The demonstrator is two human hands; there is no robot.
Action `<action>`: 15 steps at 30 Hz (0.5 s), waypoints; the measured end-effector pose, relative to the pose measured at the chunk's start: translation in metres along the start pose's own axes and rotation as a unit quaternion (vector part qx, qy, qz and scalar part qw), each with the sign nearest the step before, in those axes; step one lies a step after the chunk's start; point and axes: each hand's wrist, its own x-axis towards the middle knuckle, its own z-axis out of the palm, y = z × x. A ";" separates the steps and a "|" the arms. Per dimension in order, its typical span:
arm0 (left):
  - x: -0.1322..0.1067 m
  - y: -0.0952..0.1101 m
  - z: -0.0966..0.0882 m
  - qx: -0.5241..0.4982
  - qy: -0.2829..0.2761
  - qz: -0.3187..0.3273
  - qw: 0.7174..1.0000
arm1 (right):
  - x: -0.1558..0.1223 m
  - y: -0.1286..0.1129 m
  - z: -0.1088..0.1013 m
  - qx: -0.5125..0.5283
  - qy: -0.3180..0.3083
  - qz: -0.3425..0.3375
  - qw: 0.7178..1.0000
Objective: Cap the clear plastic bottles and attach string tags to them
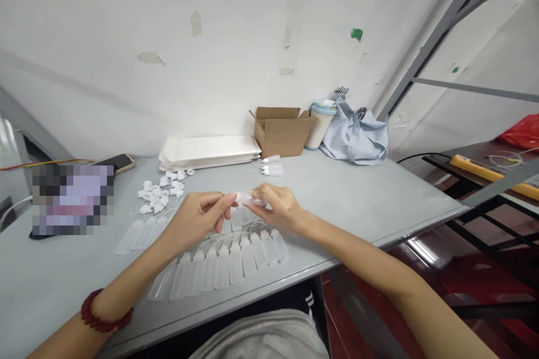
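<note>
A small translucent plastic squeeze bottle (255, 201) lies sideways between my hands, above the desk. My right hand (281, 207) is closed around its body. At its left end, the thumb and fingers of my left hand (200, 214) pinch the white cap, which they partly hide. Below my hands, a row of similar bottles (223, 266) with white necks and thin curved tubes lies along the desk's front. More clear bottles (143, 233) lie left, partly behind my left forearm. A heap of white caps (158, 193) sits beyond them.
Several small bottles with thin tips (273, 170) lie near an open cardboard box (280, 137). A white stack of flat sheets (210, 151), a lidded cup (320, 126) and blue cloth (356, 134) stand along the wall. Left are a phone (122, 164) and a blurred-out item (73, 199).
</note>
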 end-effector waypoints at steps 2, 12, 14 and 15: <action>0.001 0.001 0.000 -0.035 -0.024 0.003 0.999 | 0.001 0.000 -0.002 -0.030 -0.009 -0.017 0.999; 0.004 0.000 -0.001 -0.021 -0.006 0.061 0.998 | 0.002 0.000 -0.001 0.004 0.031 -0.019 0.999; 0.005 -0.001 -0.001 -0.017 -0.003 0.064 0.998 | 0.002 0.001 0.000 0.003 0.023 -0.015 1.000; 0.005 -0.001 0.000 -0.013 -0.003 0.063 0.998 | 0.001 0.001 0.000 0.001 0.017 -0.015 1.000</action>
